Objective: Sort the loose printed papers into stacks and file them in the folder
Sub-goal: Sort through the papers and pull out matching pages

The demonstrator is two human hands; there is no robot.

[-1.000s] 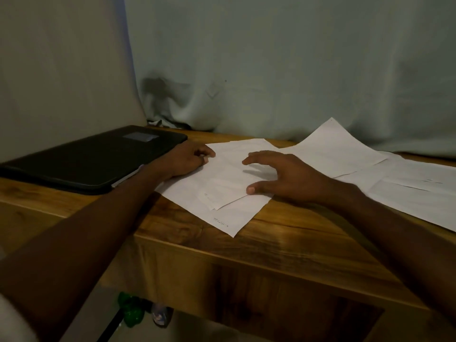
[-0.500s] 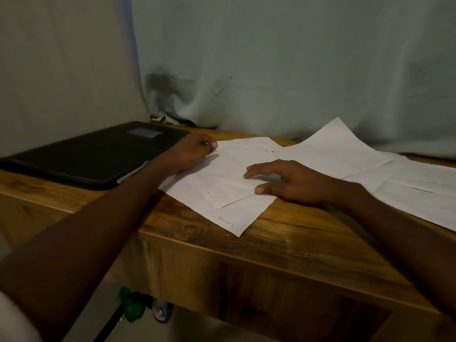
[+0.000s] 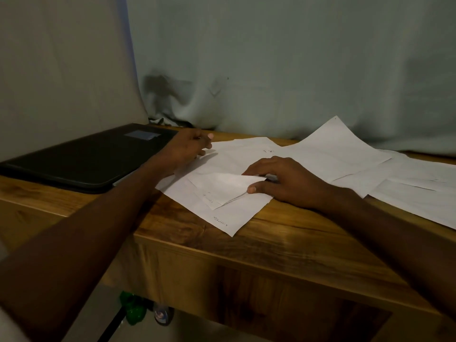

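- Centrally on the wooden bench (image 3: 283, 243): loose papers (image 3: 328, 151) overlapping, spreading to the right edge.
- Right hand (image 3: 278, 181) pinching the lifted corner of the top sheet (image 3: 222, 186) between thumb and fingers.
- Left hand (image 3: 190, 146) loosely curled at the sheets' left edge; grip impossible to tell.
- Black folder (image 3: 81, 159) closed, flat at far left, beside that hand.

Print on the papers (image 3: 222, 193) too small (dim light) to read.
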